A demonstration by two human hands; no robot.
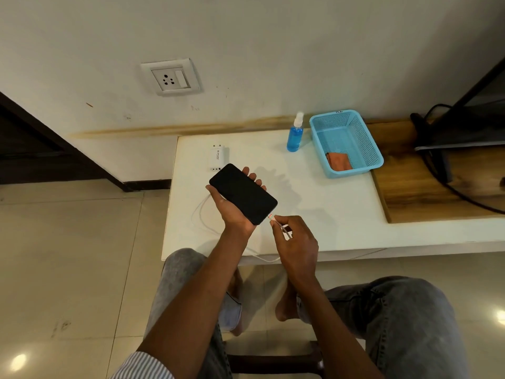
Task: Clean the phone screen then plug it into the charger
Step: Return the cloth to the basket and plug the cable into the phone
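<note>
Phone point(243, 193): flat black slab, screen dark, above the white worktop point(314, 203) near its left edge; left hand point(232, 209) grip clamped round it; right hand point(296, 239) grip pinched on white cable point(276, 220) at phone's 5 o'clock corner; charger point(217, 157) at 11 o'clock; mesh basket point(345, 143) at 2 o'clock, bare worktop between.

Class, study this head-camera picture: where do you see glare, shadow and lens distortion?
Head view: bright glare spots on the floor tiles at lower left and far right; soft shadows of the left hand and phone fall rightward on the white table; wide-angle bending tilts the wall socket and curves the table edge; the dark phone screen shows no glare.
</note>
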